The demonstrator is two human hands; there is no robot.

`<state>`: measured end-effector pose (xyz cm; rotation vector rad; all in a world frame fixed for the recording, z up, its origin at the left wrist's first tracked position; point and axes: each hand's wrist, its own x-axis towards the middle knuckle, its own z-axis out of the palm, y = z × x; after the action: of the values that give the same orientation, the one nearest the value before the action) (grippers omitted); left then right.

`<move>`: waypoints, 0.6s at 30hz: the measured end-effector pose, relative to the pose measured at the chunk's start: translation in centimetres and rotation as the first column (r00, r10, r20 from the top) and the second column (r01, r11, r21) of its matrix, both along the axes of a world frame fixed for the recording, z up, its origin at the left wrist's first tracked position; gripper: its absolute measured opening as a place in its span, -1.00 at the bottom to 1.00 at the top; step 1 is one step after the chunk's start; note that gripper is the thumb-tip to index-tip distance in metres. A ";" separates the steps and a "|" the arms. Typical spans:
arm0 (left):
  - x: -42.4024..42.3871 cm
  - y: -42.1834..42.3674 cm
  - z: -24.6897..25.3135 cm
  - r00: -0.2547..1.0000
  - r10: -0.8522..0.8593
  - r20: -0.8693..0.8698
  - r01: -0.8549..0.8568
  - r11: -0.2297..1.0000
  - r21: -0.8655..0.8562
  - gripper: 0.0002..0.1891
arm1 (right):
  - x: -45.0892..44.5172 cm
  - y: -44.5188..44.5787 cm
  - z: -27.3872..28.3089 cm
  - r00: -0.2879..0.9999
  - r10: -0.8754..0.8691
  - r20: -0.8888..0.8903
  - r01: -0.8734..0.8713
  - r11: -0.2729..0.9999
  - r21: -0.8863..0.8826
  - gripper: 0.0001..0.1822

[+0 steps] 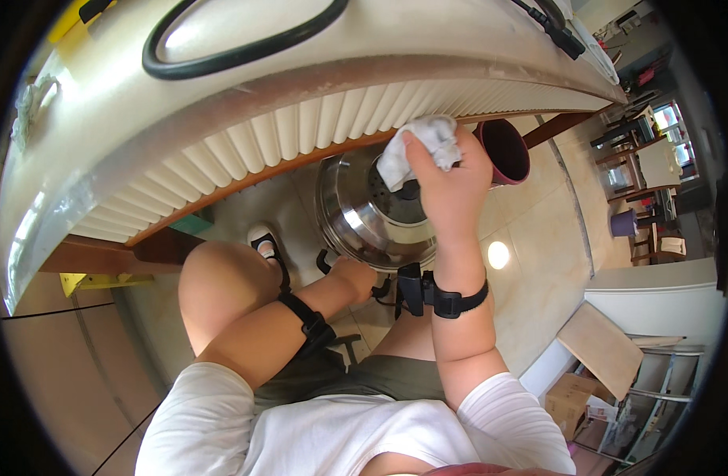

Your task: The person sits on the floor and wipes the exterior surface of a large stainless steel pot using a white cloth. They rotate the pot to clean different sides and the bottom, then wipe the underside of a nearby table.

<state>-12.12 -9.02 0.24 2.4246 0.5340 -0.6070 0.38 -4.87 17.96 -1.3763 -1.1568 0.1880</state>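
Observation:
Below the table's front edge stands a large stainless-steel pot (345, 199) with a domed lid; the lid's dark middle and black knob (409, 189) are partly covered. My left hand (355, 279) is closed around the pot's near black handle (323, 262), whose two ends show on either side of my fist. A bunched white cloth (420, 149) is in my right hand (459, 184), pinched between thumb and fingers over the top of the lid. My hand and the cloth hide where cloth and lid meet.
Above the pot is the table (399, 35) with ribbed trim; a black cable (239, 65) and a plug (563, 41) lie on it. A dark red bin (507, 152) stands right of the pot. Chairs (643, 166), a purple bucket (623, 223) and a cardboard box (569, 401) are farther right.

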 end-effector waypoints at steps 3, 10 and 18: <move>0.4 -0.6 0.5 0.999 -0.009 0.045 0.012 0.998 -0.064 -0.75 | -0.6 -0.1 -0.8 0.991 -0.034 0.126 0.035 0.999 -0.002 -0.83; 1.0 -2.1 -0.3 0.997 -0.027 0.071 0.030 0.999 -0.032 -0.77 | -1.3 0.7 -0.5 0.970 -0.103 0.222 0.091 0.994 0.063 -0.71; 0.3 -1.8 -3.1 0.942 -0.021 0.334 -0.004 0.997 0.074 -0.49 | -1.4 1.7 -1.3 0.970 -0.130 0.207 0.065 0.954 0.292 -0.65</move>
<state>-11.84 -10.84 -2.81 2.5275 0.4080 -0.1706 -1.02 -3.20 16.63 -1.2165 -1.2441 -0.2047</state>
